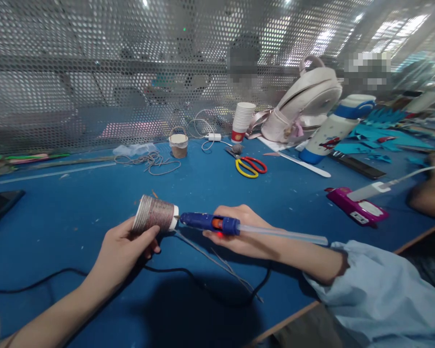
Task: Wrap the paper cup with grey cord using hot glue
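My left hand (130, 244) is closed around a paper cup (156, 214) tipped on its side. Grey-brown cord covers most of the cup, leaving a white band bare at its right end. In my right hand (239, 232) is a blue hot glue gun (203, 221), its tip at the white band; whether it touches I cannot tell. A clear glue stick (282, 232) sticks out of the back of the gun, and a red light glows under it. A loose grey cord (210, 258) runs from the cup over the blue table toward the front.
Behind stand a small basket-like cup (179, 145), stacked paper cups (241, 123), scissors (249, 166), a backpack (302, 106) and a bottle (335, 129). A purple device (358, 207) lies right, near another person's arm (429, 193). A black cable (181, 270) crosses the table. A perforated metal screen (130, 72) closes the back.
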A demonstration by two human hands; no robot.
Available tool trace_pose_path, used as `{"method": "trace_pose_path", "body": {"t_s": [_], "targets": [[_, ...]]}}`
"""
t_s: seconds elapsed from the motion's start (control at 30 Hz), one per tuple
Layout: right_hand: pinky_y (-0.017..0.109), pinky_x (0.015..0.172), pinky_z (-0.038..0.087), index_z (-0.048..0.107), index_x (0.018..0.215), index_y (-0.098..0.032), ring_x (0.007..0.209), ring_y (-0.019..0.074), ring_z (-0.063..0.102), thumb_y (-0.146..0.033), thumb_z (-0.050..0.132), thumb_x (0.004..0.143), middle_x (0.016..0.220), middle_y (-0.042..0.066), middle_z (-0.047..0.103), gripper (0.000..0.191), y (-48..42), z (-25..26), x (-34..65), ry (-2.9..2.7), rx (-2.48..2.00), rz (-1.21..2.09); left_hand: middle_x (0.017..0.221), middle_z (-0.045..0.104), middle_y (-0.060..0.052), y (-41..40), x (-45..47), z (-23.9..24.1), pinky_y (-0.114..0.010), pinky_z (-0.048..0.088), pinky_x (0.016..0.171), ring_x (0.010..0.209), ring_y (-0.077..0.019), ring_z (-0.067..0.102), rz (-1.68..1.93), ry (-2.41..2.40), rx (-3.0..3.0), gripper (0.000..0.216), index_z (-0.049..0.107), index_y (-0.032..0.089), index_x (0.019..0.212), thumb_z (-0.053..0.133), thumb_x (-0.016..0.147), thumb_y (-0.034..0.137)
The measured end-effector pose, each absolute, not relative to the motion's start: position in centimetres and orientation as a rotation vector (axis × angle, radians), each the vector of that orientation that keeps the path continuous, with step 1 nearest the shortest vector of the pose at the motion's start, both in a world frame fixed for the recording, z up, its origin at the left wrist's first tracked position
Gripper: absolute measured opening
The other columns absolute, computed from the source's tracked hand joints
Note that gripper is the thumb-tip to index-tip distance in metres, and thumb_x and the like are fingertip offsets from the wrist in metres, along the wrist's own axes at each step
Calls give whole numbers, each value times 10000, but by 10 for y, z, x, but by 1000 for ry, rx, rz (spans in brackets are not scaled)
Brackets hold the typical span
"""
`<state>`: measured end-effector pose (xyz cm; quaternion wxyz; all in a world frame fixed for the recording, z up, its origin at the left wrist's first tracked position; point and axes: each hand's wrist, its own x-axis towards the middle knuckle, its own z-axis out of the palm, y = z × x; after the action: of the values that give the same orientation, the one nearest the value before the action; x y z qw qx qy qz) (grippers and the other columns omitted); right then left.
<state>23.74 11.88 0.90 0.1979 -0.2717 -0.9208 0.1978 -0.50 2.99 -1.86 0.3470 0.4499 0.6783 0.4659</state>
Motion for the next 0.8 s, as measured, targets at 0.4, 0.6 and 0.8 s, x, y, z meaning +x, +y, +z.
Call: {"method": "trace_pose_path", "body": {"t_s": [0.4,0.6,0.8], "targets": [[217,510,307,594,785,-184,530,103,512,-375,603,921,656,1,603,235,117,7,237,-2658,-769,528,509,673,-2,29,-9,-22,-247,465,472,450,-134,567,1220,1750,1215,223,653,207,674,696,734,417],[224,512,303,594,812,-178,540,113,528,-405,578,936,676,16,618,260,116,2,237,-2687,-670,511,500,667,1,30,-7,-21,-255,470,469,443,-139,568,1223,1751,1214,226,658,208,678,701,734,423],[217,534,346,598,748,-184,547,103,531,-413,653,887,656,-3,613,274,120,13,237,-2541,-901,673,507,669,-2,28,-6,-19,-249,462,471,447,-134,559,1219,1717,1217,213,660,210,679,710,734,410]]}}
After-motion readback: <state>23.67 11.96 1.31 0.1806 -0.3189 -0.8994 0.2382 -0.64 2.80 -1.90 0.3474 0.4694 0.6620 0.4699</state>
